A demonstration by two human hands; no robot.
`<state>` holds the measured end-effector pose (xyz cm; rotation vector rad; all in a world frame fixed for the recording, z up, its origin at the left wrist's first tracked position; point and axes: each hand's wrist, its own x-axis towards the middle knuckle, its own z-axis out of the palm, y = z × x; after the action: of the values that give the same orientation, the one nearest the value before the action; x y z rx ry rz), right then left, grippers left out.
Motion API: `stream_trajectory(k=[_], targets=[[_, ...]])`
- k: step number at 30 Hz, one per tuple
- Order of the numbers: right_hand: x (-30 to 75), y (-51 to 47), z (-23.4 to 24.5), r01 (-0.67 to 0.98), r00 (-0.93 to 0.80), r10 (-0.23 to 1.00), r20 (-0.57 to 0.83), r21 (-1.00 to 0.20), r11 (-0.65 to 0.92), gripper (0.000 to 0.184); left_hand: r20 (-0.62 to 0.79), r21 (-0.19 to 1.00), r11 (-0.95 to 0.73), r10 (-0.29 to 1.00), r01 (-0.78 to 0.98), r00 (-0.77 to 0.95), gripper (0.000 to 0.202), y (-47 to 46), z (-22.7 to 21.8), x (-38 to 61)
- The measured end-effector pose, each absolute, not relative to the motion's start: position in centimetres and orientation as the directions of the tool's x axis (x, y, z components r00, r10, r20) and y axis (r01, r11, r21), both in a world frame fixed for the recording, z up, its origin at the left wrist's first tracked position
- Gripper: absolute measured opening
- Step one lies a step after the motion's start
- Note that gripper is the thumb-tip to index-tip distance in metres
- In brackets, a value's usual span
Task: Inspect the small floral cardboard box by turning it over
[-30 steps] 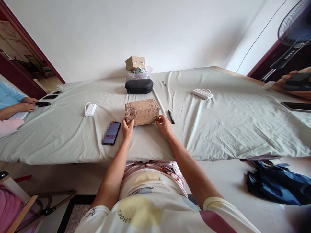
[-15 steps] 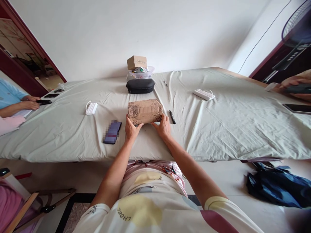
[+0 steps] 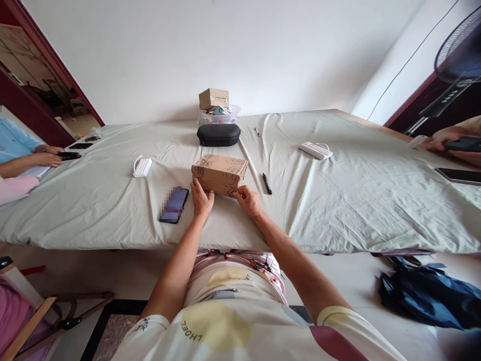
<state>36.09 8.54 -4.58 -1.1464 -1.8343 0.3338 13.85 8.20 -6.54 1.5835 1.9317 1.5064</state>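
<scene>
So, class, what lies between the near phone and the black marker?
In the head view, the left hand, the scribbled cardboard box and the right hand lie between the near phone and black marker.

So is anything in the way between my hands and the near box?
Nothing visible is. Your left hand touches the near box at its left side, and your right hand is at its near right corner. The phone lies left of them and the pen right, neither between.
</scene>
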Motion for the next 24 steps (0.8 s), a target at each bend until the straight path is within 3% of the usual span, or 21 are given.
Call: stream_trajectory(k=[3, 6, 8, 12, 17, 24], targets=[[35.1, 7.9, -4.8, 0.546, -0.345, 0.742, 0.574, -0.520, 0.657, 0.023, 0.464, 0.770, -0.197, 0.826, 0.606, -0.320, 0.073, 8.0, -6.5, 13.9], [34.5, 7.3, -4.5, 0.483, -0.500, 0.607, 0.618, -0.384, 0.787, 0.025, 0.574, 0.729, -0.330, 0.771, 0.600, -0.274, 0.070, 7.5, -6.0, 13.9], [34.5, 6.9, -4.1, 0.484, -0.493, 0.552, 0.672, -0.316, 0.816, 0.029, 0.645, 0.686, -0.407, 0.725, 0.603, -0.243, 0.077, 7.0, -5.6, 14.0], [34.7, 6.0, -2.9, 0.621, -0.395, 0.554, 0.733, -0.231, 0.749, 0.036, 0.714, 0.570, -0.504, 0.695, 0.649, -0.087, 0.085, 6.2, -4.7, 14.7], [33.7, 5.6, -2.4, 0.655, -0.508, 0.553, 0.660, -0.120, 0.746, 0.049, 0.693, 0.532, -0.511, 0.721, 0.675, -0.001, 0.073, 5.8, -4.3, 15.4], [34.1, 6.5, -2.6, 0.662, -0.483, 0.543, 0.687, -0.119, 0.740, 0.043, 0.734, 0.486, -0.546, 0.679, 0.682, 0.021, 0.058, 5.9, -4.4, 15.2]])
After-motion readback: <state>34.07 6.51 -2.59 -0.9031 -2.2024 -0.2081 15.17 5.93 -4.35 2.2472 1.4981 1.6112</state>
